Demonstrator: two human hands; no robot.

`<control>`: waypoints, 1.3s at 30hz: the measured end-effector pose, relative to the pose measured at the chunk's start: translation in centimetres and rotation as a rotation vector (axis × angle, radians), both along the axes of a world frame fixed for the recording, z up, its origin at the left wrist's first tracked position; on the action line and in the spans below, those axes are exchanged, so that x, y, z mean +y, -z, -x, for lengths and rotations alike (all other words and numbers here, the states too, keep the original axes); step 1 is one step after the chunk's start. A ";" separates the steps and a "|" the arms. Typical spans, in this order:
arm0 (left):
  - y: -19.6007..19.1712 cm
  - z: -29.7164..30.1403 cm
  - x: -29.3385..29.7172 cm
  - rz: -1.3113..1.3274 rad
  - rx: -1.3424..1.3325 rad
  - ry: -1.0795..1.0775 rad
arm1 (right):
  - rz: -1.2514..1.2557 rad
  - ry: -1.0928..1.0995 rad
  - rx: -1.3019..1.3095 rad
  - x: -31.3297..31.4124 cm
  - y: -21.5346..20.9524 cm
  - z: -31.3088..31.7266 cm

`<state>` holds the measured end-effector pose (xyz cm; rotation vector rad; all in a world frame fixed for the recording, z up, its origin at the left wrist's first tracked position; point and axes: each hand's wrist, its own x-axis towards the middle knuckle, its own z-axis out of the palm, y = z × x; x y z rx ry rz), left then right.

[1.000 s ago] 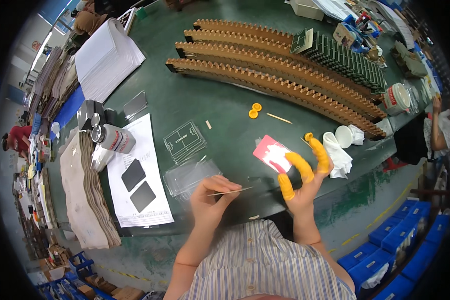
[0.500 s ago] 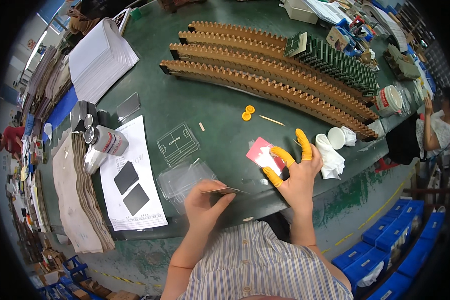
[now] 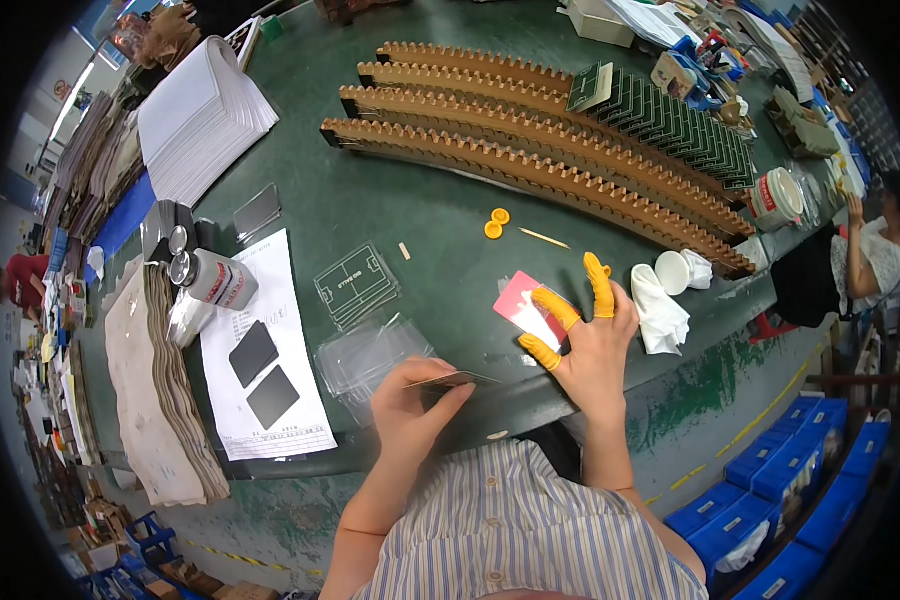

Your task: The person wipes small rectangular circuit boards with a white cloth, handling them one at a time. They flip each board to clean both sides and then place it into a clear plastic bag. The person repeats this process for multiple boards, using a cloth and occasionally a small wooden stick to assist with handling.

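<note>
A thin, flat, dark rectangular plate (image 3: 457,379) was seen edge-on, pinched by the left hand (image 3: 410,405) above the green table's (image 3: 420,210) near edge. The right hand (image 3: 588,340), wearing yellow finger cots, held a pink-and-white card (image 3: 526,308). Clear plastic sleeves (image 3: 365,355) lay just beside the left hand.

On the desk (image 3: 410,210), the slotted racks (image 3: 530,150) run across the far side. Before them lie two small caps (image 3: 493,222) and a thin stick (image 3: 543,238). A stack of clear plates (image 3: 356,285) lies left of centre, with a paper sheet (image 3: 265,350) further left bearing two dark squares (image 3: 262,375). A bottle (image 3: 213,280) lies on its far corner. A cloth (image 3: 660,315) sits at the right.
</note>
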<state>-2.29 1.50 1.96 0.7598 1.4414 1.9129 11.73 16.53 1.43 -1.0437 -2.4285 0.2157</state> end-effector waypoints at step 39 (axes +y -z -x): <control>1.1 0.5 0.3 -0.081 0.527 -0.079 | -0.097 -0.274 0.617 -5.0 0.4 0.1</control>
